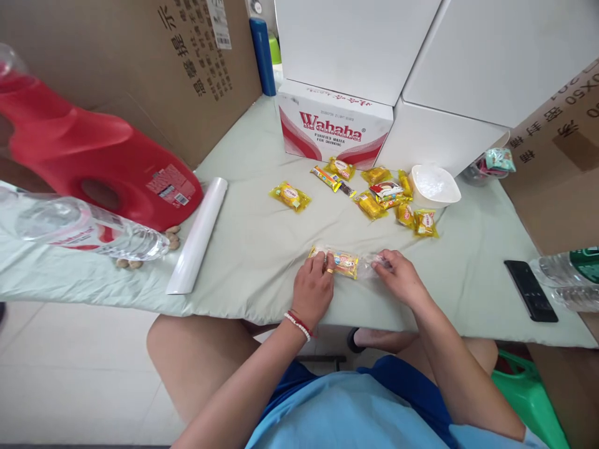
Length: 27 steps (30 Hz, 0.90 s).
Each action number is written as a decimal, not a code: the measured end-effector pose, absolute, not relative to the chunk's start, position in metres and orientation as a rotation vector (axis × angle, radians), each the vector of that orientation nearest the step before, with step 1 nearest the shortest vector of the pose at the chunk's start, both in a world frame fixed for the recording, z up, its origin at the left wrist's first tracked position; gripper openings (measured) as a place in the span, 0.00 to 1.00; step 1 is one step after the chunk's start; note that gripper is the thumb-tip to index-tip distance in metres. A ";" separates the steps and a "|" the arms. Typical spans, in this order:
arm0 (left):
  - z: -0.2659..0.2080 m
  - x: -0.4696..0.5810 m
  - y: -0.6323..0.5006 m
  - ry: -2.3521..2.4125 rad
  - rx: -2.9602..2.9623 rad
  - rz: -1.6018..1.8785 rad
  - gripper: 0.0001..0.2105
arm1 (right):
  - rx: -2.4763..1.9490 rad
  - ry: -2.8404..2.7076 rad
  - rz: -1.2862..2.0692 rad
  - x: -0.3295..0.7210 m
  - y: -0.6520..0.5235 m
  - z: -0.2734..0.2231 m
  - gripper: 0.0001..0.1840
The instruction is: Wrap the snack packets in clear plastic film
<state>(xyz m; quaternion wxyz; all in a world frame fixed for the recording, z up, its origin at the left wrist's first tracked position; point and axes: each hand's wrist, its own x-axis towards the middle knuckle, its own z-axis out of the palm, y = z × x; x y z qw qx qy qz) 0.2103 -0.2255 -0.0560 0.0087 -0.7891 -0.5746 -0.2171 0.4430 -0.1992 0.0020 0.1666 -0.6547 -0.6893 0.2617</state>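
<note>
A yellow printed snack packet (345, 264) lies on the cloth-covered table in front of me, partly inside a clear plastic bag (365, 267). My left hand (314, 284) rests over the packet's left end, its fingers bent and pressing on it; they hide that end. On the right, my right hand (397, 273) pinches the loose end of the clear bag between thumb and fingers. Further back lie several yellow-wrapped snacks (372, 204), with one more wrapped snack (291, 196) apart to the left. A thin orange-and-yellow stick packet (326, 178) lies among them.
A white bowl (435, 198) stands right of the snacks, before the Wahaha box (334, 131). To the left are a red jug (107, 156), a lying water bottle (93, 231) and a white roll (199, 237). A black phone (531, 291) lies near the right edge.
</note>
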 end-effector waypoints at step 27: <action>-0.055 0.205 -0.211 -2.318 -2.282 -1.281 0.13 | -1.621 -2.132 0.571 0.362 -0.219 -0.011 0.21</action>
